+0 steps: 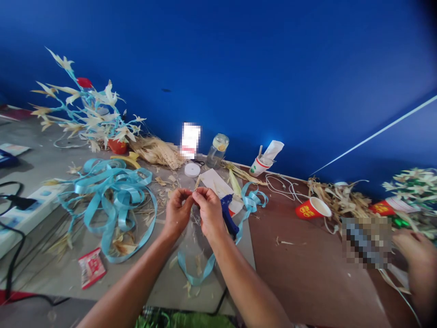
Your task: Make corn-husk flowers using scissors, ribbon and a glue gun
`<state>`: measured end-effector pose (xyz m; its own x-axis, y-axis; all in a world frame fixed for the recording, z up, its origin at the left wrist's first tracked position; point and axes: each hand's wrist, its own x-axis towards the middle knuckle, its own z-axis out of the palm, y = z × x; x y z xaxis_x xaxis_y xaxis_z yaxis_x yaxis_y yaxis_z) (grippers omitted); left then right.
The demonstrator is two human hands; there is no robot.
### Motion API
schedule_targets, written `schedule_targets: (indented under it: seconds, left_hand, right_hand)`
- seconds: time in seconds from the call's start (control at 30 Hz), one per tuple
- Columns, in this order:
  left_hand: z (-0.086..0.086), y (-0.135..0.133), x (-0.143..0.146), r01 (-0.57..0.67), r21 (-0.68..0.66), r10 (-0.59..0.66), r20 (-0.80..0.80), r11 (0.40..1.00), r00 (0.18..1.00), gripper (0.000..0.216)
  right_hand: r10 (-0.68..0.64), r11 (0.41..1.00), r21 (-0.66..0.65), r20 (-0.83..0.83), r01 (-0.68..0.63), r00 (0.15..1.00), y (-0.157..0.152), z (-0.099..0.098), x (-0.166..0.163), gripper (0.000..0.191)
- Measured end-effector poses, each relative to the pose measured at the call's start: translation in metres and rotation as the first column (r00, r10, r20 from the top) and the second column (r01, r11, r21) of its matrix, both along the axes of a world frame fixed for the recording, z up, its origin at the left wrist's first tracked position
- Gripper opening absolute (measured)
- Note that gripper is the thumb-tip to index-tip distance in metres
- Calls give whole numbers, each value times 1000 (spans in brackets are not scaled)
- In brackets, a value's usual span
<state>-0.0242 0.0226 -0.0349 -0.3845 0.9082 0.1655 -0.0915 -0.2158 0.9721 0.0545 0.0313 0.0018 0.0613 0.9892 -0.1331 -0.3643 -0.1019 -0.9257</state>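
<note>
My left hand (178,210) and my right hand (209,208) meet fingertip to fingertip above the grey table. Both are closed in a pinch; what lies between the fingers is too small to make out, though a thin pale strip shows just above them. Beside my right wrist lies a dark blue glue gun (229,216), partly hidden by my hand. Left of my hands spreads a loose tangle of light blue ribbon (91,208). Another ribbon loop (195,279) hangs below, between my forearms. A white tape roll (192,170) sits just beyond my fingers.
At the back left stands a husk-flower branch (99,114) beside a dry husk bundle (157,152). Behind are a glass jar (217,152) and a paper cup (258,166). A red cup (312,208) lies tipped rightward; another person's hand (414,250) is far right. A power strip (32,216) lies left.
</note>
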Motion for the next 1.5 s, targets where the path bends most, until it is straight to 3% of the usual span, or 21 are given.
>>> schedule_targets:
  seconds: [0.47,0.9,1.3,1.5]
  left_hand:
    - [0,-2,5,-19,12,19,-11,1000,1000,17]
    - [3,-3,6,67,-6,-67,66,998,996,25]
    - [5,-3,7,124,-26,-121,104,992,987,22]
    - [6,-2,4,103,-17,-102,51,995,994,22]
  right_hand:
    - [-90,994,96,326,62,941,2,3,-1,19]
    - [-221,970,199,477,140,851,0,-3,-1,13]
    - [-183,982,111,399,151,898,4,-6,1,15]
    - [-130,990,112,418,91,899,2,-5,3,15]
